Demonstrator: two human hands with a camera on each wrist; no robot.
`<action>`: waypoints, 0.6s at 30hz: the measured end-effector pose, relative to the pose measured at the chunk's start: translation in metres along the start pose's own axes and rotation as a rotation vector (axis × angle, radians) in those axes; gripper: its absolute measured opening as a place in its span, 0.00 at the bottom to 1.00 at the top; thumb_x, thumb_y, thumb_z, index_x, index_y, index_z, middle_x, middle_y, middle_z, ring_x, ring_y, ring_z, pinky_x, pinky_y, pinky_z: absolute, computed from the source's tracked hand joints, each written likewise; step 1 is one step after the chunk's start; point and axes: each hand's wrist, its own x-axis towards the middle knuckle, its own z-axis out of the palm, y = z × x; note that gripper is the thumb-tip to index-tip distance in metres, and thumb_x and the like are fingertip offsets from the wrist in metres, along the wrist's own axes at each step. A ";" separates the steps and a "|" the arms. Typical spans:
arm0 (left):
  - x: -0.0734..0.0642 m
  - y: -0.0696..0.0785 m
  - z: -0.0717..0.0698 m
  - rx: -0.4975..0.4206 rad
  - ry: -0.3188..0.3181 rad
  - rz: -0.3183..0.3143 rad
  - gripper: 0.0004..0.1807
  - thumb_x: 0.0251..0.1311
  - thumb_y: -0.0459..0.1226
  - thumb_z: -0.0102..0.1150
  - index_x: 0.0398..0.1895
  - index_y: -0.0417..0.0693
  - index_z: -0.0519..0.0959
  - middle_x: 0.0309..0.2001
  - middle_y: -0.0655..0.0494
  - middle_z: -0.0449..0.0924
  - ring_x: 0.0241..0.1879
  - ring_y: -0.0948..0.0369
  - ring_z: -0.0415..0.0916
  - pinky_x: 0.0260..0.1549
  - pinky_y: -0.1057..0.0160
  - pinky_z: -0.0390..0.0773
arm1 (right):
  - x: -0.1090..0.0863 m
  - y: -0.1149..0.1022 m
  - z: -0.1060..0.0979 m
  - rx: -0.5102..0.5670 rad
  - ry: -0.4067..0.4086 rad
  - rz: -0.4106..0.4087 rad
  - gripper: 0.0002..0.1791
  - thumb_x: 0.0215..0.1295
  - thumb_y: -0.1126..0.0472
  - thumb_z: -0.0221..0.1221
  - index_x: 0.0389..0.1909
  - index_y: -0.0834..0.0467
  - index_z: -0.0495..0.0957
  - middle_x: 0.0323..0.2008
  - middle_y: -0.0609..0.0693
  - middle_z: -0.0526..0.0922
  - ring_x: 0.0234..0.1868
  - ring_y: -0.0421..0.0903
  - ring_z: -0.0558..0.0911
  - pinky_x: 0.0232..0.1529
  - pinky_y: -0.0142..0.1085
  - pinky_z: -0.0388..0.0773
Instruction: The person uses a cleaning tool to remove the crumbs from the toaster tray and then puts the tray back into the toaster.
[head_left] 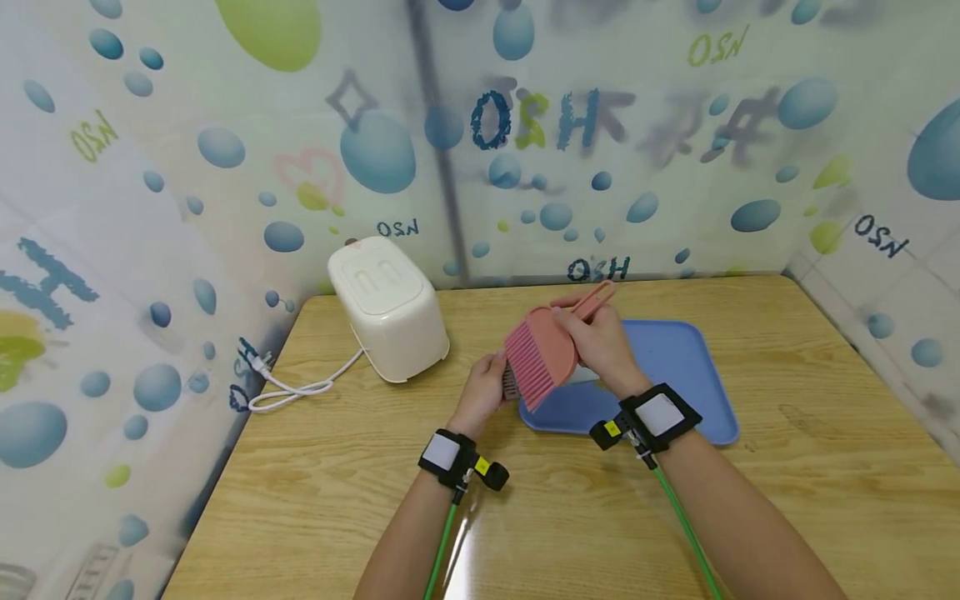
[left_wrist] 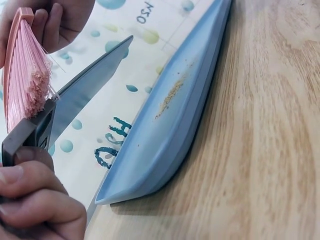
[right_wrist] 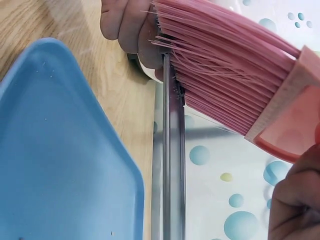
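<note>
Head view: a wooden table (head_left: 825,492) holds a blue tray (head_left: 678,379) and, to its left, a cream toaster (head_left: 390,308). Near the tray's left end, the left hand (head_left: 478,395) curls its fingers round a grey dustpan (left_wrist: 90,92), edge touching the uneven bristles (head_left: 531,371) of a salmon-pink, fan-shaped brush (head_left: 557,343), raised in the right hand (head_left: 606,348), its fingers bent round it. Left wrist view: tan crumbs (left_wrist: 171,96) streak the tray.

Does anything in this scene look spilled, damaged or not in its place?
Yes: loose tan crumbs lie in an uneven streak on the blue tray. They look spilled because the rest of its visible surface is mostly bare. No damage stands out.
</note>
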 end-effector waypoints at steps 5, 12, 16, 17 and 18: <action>-0.001 0.000 0.000 0.025 0.013 -0.009 0.22 0.83 0.47 0.34 0.49 0.37 0.73 0.30 0.55 0.69 0.22 0.64 0.64 0.20 0.68 0.65 | 0.000 0.003 0.001 -0.006 0.010 -0.007 0.21 0.77 0.53 0.56 0.62 0.61 0.76 0.22 0.50 0.82 0.10 0.39 0.66 0.13 0.33 0.62; -0.003 0.004 -0.001 0.031 0.013 -0.016 0.22 0.83 0.46 0.34 0.49 0.37 0.73 0.30 0.54 0.69 0.22 0.63 0.63 0.20 0.67 0.64 | 0.000 0.005 -0.001 -0.005 0.003 0.004 0.22 0.78 0.53 0.55 0.62 0.63 0.75 0.23 0.50 0.83 0.10 0.39 0.66 0.13 0.34 0.62; 0.000 -0.001 -0.001 0.032 0.017 -0.005 0.22 0.83 0.47 0.34 0.48 0.38 0.73 0.30 0.55 0.69 0.22 0.64 0.63 0.20 0.68 0.63 | -0.001 0.005 -0.003 0.002 0.004 0.008 0.21 0.77 0.54 0.55 0.62 0.63 0.75 0.23 0.50 0.83 0.10 0.39 0.66 0.13 0.34 0.62; 0.000 -0.002 -0.001 0.032 0.015 -0.004 0.22 0.83 0.47 0.34 0.48 0.38 0.73 0.30 0.55 0.69 0.22 0.64 0.63 0.20 0.68 0.63 | -0.001 0.005 -0.003 0.003 0.007 0.009 0.21 0.77 0.54 0.55 0.62 0.63 0.75 0.23 0.50 0.83 0.10 0.39 0.66 0.13 0.34 0.62; 0.000 -0.002 -0.001 0.031 0.014 -0.004 0.22 0.83 0.47 0.34 0.48 0.38 0.73 0.30 0.55 0.70 0.22 0.64 0.63 0.20 0.68 0.63 | -0.002 0.005 -0.004 0.008 0.009 0.013 0.21 0.77 0.54 0.55 0.62 0.63 0.75 0.23 0.50 0.83 0.10 0.39 0.66 0.13 0.34 0.62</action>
